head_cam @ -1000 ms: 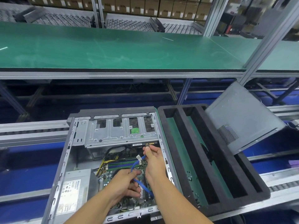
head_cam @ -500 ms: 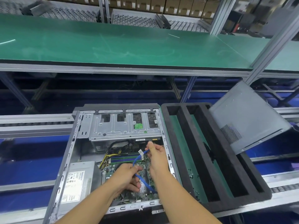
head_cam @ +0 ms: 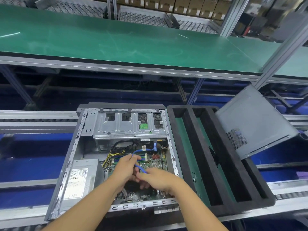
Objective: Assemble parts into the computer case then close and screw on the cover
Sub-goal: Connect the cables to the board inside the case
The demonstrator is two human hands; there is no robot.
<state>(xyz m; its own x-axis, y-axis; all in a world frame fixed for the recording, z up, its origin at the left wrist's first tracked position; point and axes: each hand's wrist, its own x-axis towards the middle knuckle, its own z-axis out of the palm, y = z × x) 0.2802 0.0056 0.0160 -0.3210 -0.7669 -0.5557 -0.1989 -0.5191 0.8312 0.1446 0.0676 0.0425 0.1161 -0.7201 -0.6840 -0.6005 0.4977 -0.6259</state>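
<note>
Over the motherboard (head_cam: 156,162) inside the computer case (head_cam: 70,164), my left hand (head_cam: 125,169) pinches the blue SATA cable (head_cam: 138,151) mid-run between thumb and fingertips. My right hand (head_cam: 156,179), touching the left, curls round the cable's lower end, though the plug itself is hidden under my fingers. I hold it at two spots, I reckon, to tame the slack and steer the loose end down to a board socket. The other end already runs up to the far end of the case, under the drive cage (head_cam: 126,125). At the case's near-left corner sits the power supply (head_cam: 80,177), its yellow leads trailing toward the board. The case lies open on its side, so the cover (head_cam: 253,120) is off, propped at a tilt on the far corner of the black foam tray (head_cam: 200,155) just right of the case; closing and screwing look some way off. Under the case run grey conveyor rails (head_cam: 33,120) over blue. Beyond the case stretches a green-matted bench (head_cam: 133,44), with cardboard boxes (head_cam: 175,4) shelved behind that.
</note>
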